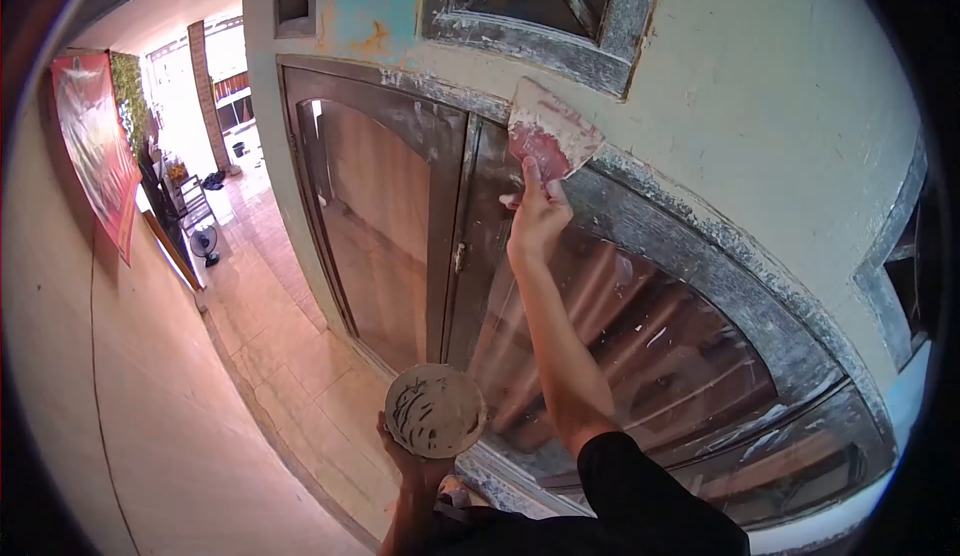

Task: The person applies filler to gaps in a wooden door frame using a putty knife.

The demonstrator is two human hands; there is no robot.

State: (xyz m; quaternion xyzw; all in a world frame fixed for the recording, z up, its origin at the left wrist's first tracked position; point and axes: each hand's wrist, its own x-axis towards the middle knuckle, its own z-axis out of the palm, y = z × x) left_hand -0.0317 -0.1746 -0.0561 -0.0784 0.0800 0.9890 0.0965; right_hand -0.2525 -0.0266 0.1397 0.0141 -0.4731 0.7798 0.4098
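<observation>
My right hand (pixel 539 218) is raised, its fingers closed on a red putty spreader (pixel 556 128) smeared with whitish putty. The spreader's broad edge lies against the top of the door frame (pixel 440 89), just under the vent window. Lower down, my left hand (pixel 418 464) holds a round bowl (pixel 437 411) from beneath and the side. Pale putty coats the inside of the bowl, with dark streaks showing through.
Brown double doors with glass panes (pixel 375 216) fill the middle. Above them sits a vent window (pixel 535 1) with a patchy grey frame. A red banner (pixel 97 141) hangs on the left wall. Down the tiled hallway (pixel 285 346) stand a fan (pixel 204 243) and a chair (pixel 192 201).
</observation>
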